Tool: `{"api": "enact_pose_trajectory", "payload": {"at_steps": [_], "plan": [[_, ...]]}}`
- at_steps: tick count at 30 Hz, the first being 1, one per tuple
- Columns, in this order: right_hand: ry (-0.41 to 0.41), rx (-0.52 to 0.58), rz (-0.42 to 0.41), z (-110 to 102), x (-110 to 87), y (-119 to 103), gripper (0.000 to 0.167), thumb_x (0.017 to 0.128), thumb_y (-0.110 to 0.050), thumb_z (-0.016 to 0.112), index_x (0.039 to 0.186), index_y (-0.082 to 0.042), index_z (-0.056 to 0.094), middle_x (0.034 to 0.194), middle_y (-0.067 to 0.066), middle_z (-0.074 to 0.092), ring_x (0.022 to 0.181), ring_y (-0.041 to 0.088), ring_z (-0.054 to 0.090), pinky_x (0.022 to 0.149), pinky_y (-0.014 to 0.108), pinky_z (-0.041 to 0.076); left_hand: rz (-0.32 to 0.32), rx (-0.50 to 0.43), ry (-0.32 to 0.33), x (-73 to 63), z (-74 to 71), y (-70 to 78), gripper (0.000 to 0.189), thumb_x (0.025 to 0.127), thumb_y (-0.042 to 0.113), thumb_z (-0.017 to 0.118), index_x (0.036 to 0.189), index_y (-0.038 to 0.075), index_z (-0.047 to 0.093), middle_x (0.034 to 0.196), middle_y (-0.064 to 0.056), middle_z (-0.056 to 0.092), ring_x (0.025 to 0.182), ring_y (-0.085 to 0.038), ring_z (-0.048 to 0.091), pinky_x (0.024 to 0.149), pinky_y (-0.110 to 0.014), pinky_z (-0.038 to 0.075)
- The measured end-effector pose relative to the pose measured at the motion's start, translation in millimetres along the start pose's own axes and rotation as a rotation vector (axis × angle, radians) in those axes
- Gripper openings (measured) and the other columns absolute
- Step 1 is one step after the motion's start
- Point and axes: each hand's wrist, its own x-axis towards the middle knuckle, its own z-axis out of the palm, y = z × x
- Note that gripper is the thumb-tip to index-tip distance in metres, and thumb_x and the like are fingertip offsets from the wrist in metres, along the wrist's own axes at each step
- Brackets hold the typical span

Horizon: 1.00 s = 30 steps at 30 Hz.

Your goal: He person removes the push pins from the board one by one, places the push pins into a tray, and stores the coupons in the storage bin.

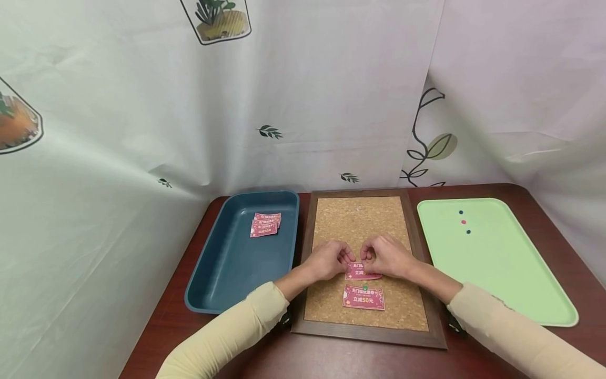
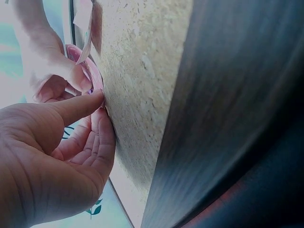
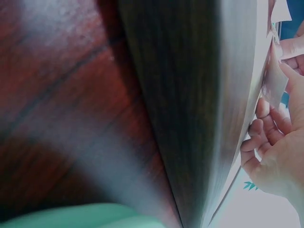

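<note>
On the cork board (image 1: pixel 326 223), my left hand (image 1: pixel 329 259) pinches the upper left edge of a pink coupon (image 1: pixel 356 273). My right hand (image 1: pixel 389 256) is at the same coupon's upper right, its thumb and fingers curled close to the left fingertips. A small purple pushpin (image 2: pixel 90 90) shows at the right thumb tip in the left wrist view. The coupon's lower part bends away from the cork. Just below it, a second pink coupon (image 1: pixel 363 299) hangs from a green pushpin (image 1: pixel 365 287) at its top edge.
A dark blue tray (image 1: pixel 208 273) at the left holds several overlapping pink coupons (image 1: pixel 265 225). To the right, a light green tray (image 1: pixel 511 263) bears three small pins (image 1: pixel 463 222), two blue and one pink. A brown wooden frame (image 1: pixel 369 337) surrounds the cork.
</note>
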Motion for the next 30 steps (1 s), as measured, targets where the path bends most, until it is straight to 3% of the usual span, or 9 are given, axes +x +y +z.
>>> {"api": "enact_pose_trajectory", "payload": {"at_steps": [13,22,30], "plan": [[0.002,0.035,0.019,-0.6,-0.8,0.9,0.018,0.072,-0.007,0.081,0.079,-0.017,0.069,0.070,-0.010,0.058,0.062,0.006,0.048,0.057,0.025,0.039,-0.006,0.008,0.003,0.6,0.0,0.9,0.015,0.090,-0.003,0.080,0.092,0.012,0.075,0.081,0.007,0.067,0.075,-0.003,0.059,0.072,-0.022,0.049],[0.018,0.033,-0.025,-1.8,-0.7,3.1,0.018,0.076,-0.004,0.081,0.082,-0.016,0.069,0.071,-0.008,0.063,0.065,0.005,0.053,0.061,0.025,0.044,-0.012,-0.005,0.002,1.4,-0.5,2.9,0.016,0.091,0.001,0.081,0.091,0.014,0.073,0.081,0.009,0.067,0.075,-0.002,0.059,0.072,-0.021,0.050],[0.003,0.081,-0.020,-6.0,-2.7,1.3,0.018,0.079,-0.001,0.080,0.084,-0.015,0.069,0.074,-0.009,0.062,0.067,0.006,0.054,0.062,0.024,0.046,-0.010,-0.032,-0.003,0.2,-10.3,10.4,0.012,0.096,0.002,0.077,0.094,0.013,0.072,0.086,0.004,0.070,0.076,-0.004,0.060,0.070,-0.022,0.050]]}}
